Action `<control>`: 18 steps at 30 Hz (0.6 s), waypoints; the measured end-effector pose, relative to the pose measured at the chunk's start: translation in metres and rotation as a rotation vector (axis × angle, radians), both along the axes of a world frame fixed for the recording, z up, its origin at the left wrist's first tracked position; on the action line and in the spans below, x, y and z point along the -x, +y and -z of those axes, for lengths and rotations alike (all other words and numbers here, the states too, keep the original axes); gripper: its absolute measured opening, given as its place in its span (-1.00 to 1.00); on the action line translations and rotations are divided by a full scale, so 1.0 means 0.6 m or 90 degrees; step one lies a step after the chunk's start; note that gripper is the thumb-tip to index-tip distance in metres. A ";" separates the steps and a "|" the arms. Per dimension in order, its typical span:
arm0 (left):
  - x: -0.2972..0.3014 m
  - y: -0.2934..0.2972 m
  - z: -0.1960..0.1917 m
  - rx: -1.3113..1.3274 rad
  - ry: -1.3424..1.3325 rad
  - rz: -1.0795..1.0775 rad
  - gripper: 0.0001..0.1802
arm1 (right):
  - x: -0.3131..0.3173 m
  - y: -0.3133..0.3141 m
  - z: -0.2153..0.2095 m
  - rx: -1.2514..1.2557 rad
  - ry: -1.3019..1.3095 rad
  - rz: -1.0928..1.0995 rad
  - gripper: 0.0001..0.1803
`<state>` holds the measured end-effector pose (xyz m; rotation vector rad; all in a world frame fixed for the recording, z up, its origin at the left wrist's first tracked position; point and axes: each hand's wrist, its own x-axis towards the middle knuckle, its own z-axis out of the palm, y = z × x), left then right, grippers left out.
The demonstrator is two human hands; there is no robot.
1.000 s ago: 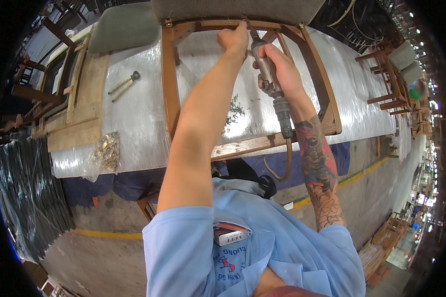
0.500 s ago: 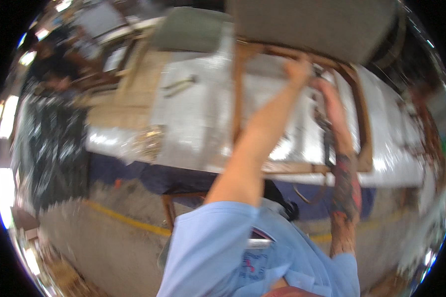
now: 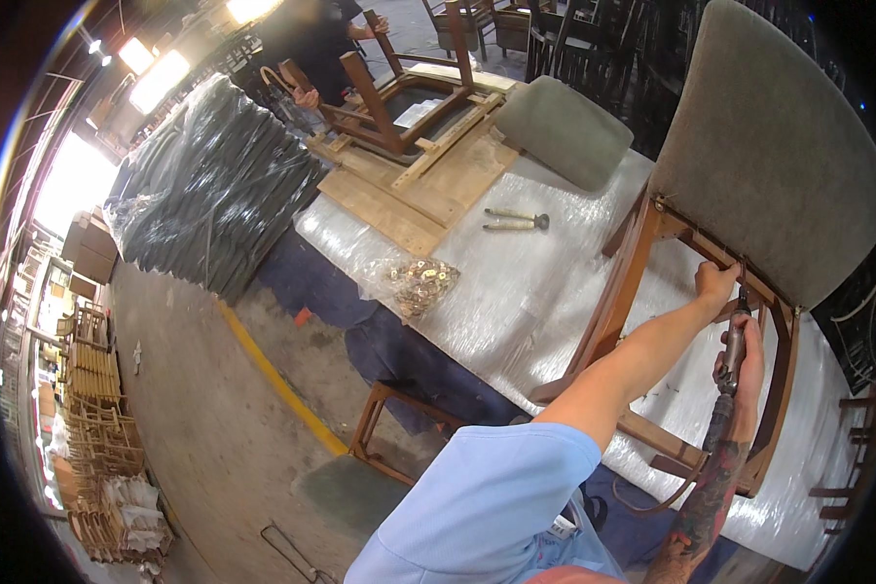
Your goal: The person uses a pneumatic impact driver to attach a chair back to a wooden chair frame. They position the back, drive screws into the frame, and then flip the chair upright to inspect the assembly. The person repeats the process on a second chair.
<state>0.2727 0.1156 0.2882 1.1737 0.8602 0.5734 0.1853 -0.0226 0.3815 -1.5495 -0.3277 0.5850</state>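
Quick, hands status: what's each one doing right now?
Left hand: fingers closed, pinching the wooden chair frame just under the grey seat cushion.
Right hand: closed around the powered driver tool, tip raised toward the frame.

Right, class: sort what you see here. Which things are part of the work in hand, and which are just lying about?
In the job:
left hand
right hand
power driver
chair frame
seat pad

Lying about:
loose cushion
pliers
bag of fittings
boards
wrapped stack
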 end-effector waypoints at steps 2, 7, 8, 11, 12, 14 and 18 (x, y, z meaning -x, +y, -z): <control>0.004 -0.003 -0.007 0.009 -0.015 0.002 -0.50 | -0.001 -0.002 0.000 0.006 -0.034 -0.005 -0.67; -0.015 0.028 0.048 0.046 -0.069 0.009 -0.50 | 0.013 0.014 -0.015 -0.019 0.057 0.009 -0.67; -0.017 0.019 0.034 0.078 -0.070 0.070 -0.46 | 0.007 0.004 -0.016 -0.027 0.064 0.021 -0.67; -0.001 0.009 0.011 0.179 -0.055 0.156 -0.49 | -0.002 -0.019 -0.013 -0.034 0.071 0.002 -0.69; 0.003 0.015 0.009 0.197 -0.052 0.179 -0.50 | -0.006 -0.017 -0.012 -0.042 0.077 -0.011 -0.69; 0.009 0.022 0.008 0.219 -0.080 0.259 -0.52 | -0.017 -0.018 -0.001 -0.001 -0.010 -0.029 -0.66; -0.003 0.084 0.049 0.335 -0.170 0.287 -0.62 | -0.004 0.002 -0.024 -0.089 0.119 -0.061 -0.65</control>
